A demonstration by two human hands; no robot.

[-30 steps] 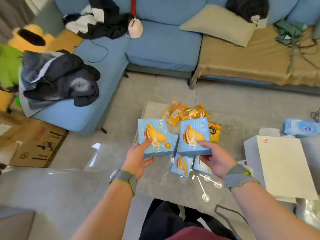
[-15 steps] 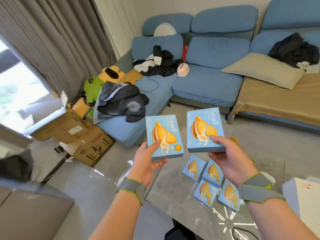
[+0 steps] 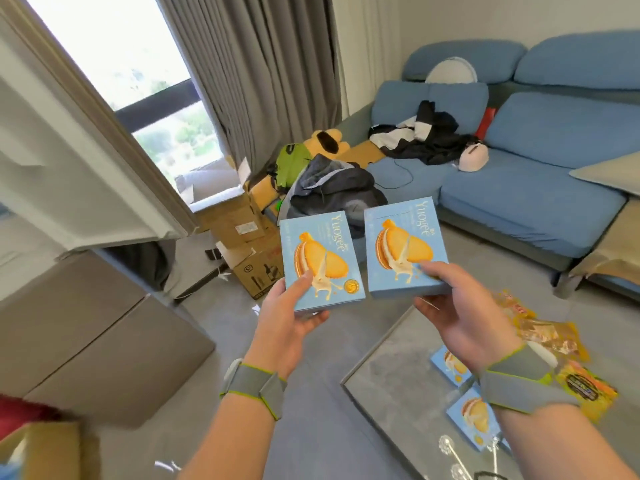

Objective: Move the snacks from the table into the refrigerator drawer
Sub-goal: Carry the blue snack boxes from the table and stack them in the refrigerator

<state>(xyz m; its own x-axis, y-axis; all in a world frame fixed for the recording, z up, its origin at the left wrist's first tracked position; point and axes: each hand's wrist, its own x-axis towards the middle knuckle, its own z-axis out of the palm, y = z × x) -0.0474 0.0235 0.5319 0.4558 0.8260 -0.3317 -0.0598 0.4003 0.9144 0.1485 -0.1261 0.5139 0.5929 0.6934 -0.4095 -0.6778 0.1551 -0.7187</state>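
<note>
Count, in hand: 2 light-blue flat cardboard snack boxes with a cream-sandwich biscuit print, left snack box (image 3: pixel 320 261) and right snack box (image 3: pixel 405 247).
left hand (image 3: pixel 287 320) is gripping the left snack box at its bottom edge, with the thumb lying on the printed face and the fingers curling underneath.
right hand (image 3: pixel 460 313) is gripping the right snack box at its lower right corner, with the thumb on top and the fingers below.
Both boxes are sitting side by side at frame centre, faces toward the camera, with a narrow gap between them.

Grey stone-look table with a glossy top (image 3: pixel 391 393) is lying at 4–5 o'clock. On it:
- 2 more light-blue boxes are showing, far table box (image 3: pixel 450 367) and near table box (image 3: pixel 474 419). The right forearm is partly hiding both. Possibly a third at the forearm edge, cannot tell.
- yellow-orange crinkly snack packets (image 3: pixel 547 336) are overlapping at 3–4 o'clock, count unclear.
- 1 orange-and-black snack packet (image 3: pixel 585 391) is lying just beside them.

Containers: brown cardboard cartons at 9–10 o'clock, at least 3.
- front carton (image 3: pixel 258 271) is standing with its flaps open, contents not visible.
- rear cartons (image 3: pixel 230 216) are stacking up behind it.

Grey wrist straps with green edging: 2, one on each wrist.
</note>
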